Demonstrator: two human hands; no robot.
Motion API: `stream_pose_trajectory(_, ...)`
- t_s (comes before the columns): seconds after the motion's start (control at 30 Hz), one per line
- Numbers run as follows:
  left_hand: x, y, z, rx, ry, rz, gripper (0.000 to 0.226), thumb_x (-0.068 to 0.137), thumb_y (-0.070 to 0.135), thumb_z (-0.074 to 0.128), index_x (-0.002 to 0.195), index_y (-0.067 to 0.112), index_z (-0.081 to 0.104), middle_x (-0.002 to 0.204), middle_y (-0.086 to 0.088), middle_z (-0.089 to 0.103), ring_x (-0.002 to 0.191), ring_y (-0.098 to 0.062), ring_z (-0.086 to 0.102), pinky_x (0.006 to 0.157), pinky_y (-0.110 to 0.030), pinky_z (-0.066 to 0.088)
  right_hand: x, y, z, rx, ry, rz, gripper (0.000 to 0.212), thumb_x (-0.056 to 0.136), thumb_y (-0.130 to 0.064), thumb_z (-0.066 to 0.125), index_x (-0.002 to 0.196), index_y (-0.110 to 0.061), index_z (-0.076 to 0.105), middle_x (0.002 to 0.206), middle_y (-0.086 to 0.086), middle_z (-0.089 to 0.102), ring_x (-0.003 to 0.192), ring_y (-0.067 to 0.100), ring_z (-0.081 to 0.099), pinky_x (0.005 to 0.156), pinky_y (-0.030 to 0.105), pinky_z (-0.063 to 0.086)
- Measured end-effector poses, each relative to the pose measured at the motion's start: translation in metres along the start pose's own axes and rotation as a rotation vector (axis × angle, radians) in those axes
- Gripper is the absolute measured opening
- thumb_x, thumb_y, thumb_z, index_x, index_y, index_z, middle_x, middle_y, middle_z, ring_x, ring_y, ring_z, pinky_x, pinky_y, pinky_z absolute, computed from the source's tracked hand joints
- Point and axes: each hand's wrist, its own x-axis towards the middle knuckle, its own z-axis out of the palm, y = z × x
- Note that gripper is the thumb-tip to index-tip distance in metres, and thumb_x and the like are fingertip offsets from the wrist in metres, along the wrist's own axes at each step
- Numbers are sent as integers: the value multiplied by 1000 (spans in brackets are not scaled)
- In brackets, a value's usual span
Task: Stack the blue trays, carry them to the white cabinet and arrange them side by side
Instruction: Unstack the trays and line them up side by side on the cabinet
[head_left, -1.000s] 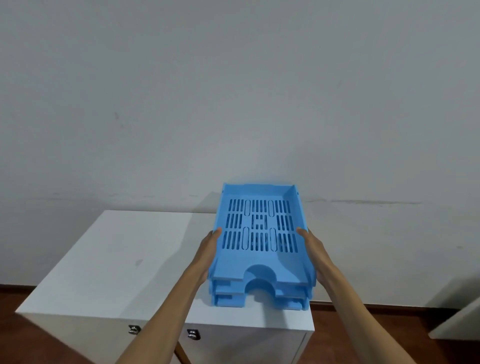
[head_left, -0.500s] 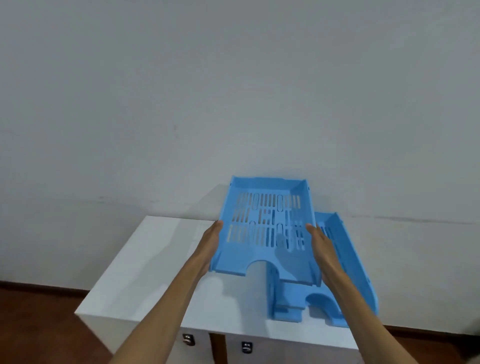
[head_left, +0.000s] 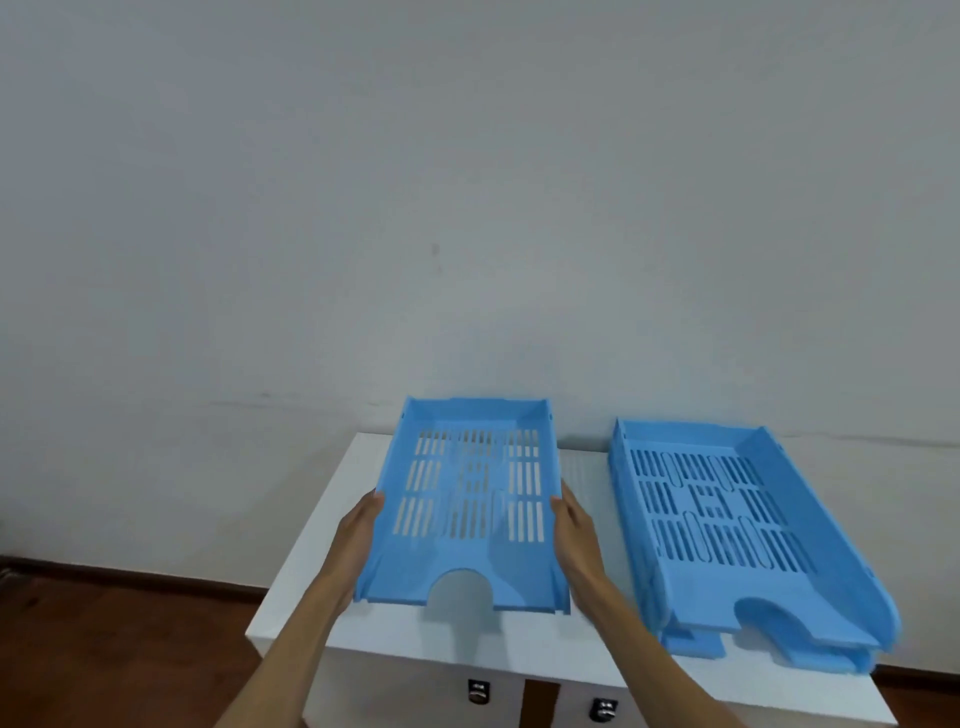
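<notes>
One blue slotted tray is held a little above the left half of the white cabinet top. My left hand grips its left wall and my right hand grips its right wall. To the right, a stack of two more blue trays rests on the cabinet, reaching its right edge. A gap of bare cabinet top separates the held tray from the stack.
A plain grey wall stands right behind the cabinet. The cabinet's front shows two small metal locks. A dark wooden floor lies to the left, with a dark skirting board along the wall.
The top tray has been lifted off the stack and moved to the left, away from the two that stay on the cabinet. My view has shifted left and closer.
</notes>
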Motion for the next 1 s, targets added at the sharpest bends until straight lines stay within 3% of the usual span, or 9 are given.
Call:
stream_pose_trajectory(0.13, 1, -22, -25, 22, 25, 33, 19, 105, 28, 41, 117, 23, 54, 102, 12, 60, 78, 4, 56, 79, -25, 44, 1, 30, 38, -12, -56, 43, 43, 105, -38, 36, 148, -39, 35, 157, -7, 37, 142, 19, 38, 118, 47, 31)
stream_pose_trajectory(0.23, 13, -36, -51, 73, 79, 50, 16, 104, 20, 44, 117, 24, 51, 101, 15, 60, 72, 8, 52, 75, -19, 43, -2, 40, 67, -4, -34, 82, 43, 106, -32, 35, 149, -31, 37, 153, -6, 43, 138, 20, 43, 116, 41, 34)
stream_pose_trajectory(0.27, 20, -40, -58, 96, 93, 47, 17, 103, 18, 46, 117, 25, 53, 93, 21, 63, 71, 9, 57, 68, -15, 46, -5, 41, 76, 0, -17, 95, 39, 106, -30, 35, 145, -35, 41, 146, -7, 51, 130, 19, 52, 109, 38, 43)
stream_pose_trajectory(0.33, 37, -52, -77, 140, 102, 50, 22, 102, 16, 50, 119, 25, 60, 91, 23, 68, 81, 6, 66, 62, -10, 48, -9, 46, 93, 6, -6, 124, 31, 107, -29, 32, 130, -46, 44, 115, -14, 67, 97, 9, 68, 78, 25, 58)
stream_pose_trajectory(0.43, 57, -66, -98, 188, 105, 72, 25, 101, 12, 51, 122, 16, 63, 106, 1, 70, 96, -7, 69, 65, -11, 50, -9, 52, 112, 16, 1, 138, 29, 107, -29, 31, 115, -54, 44, 93, -16, 68, 73, 4, 70, 57, 16, 53)
stream_pose_trajectory(0.6, 77, -71, -113, 233, 108, 150, 29, 101, 7, 48, 127, 9, 61, 118, -3, 64, 116, -19, 57, 90, -22, 41, 1, 58, 137, -14, 3, 94, 32, 106, -32, 31, 131, -48, 43, 106, -7, 71, 82, 12, 73, 71, 33, 61)
stream_pose_trajectory(0.77, 95, -67, -127, 242, 110, 144, 23, 102, 12, 47, 118, 21, 62, 104, 14, 67, 89, 7, 63, 65, -1, 45, 6, 54, 154, -11, 39, 81, 40, 106, -31, 31, 144, -39, 39, 126, -10, 62, 103, 14, 66, 92, 43, 55)
stream_pose_trajectory(0.87, 100, -63, -128, 212, 117, 119, 20, 103, 18, 47, 113, 25, 63, 100, 23, 65, 93, 5, 60, 63, 0, 44, 16, 55, 161, -1, 46, 97, 41, 105, -33, 33, 145, -37, 41, 127, -6, 64, 99, 15, 68, 87, 46, 58)
stream_pose_trajectory(1.0, 104, -59, -123, 192, 119, 118, 17, 103, 20, 47, 106, 27, 61, 94, 24, 63, 73, 24, 59, 58, 4, 41, 24, 56, 163, 17, 61, 107, 41, 105, -35, 36, 145, -33, 42, 130, -3, 64, 97, 14, 70, 78, 36, 61)
